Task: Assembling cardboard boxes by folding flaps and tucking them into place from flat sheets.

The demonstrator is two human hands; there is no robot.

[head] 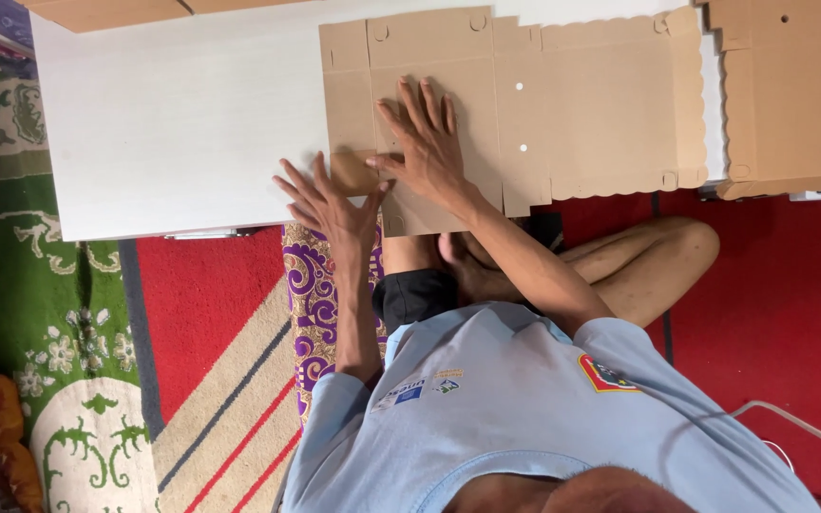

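Both of our hands meet at one end of the flat cardboard blank (515,104), whose long axis runs across the white surface (182,114). Our right hand (427,142) presses flat, fingers spread. Our left hand (330,204), nearer the edge, lies open on a small flap (352,173), gripping nothing.

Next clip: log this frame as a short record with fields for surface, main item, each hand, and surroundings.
surface: low white table
main item: flat unfolded cardboard box blank, brown, lying on the table
left hand: open, fingers spread, at the blank's near left flap
right hand: open, palm pressed flat on the blank
surroundings: second cardboard piece at right; patterned rugs on the floor
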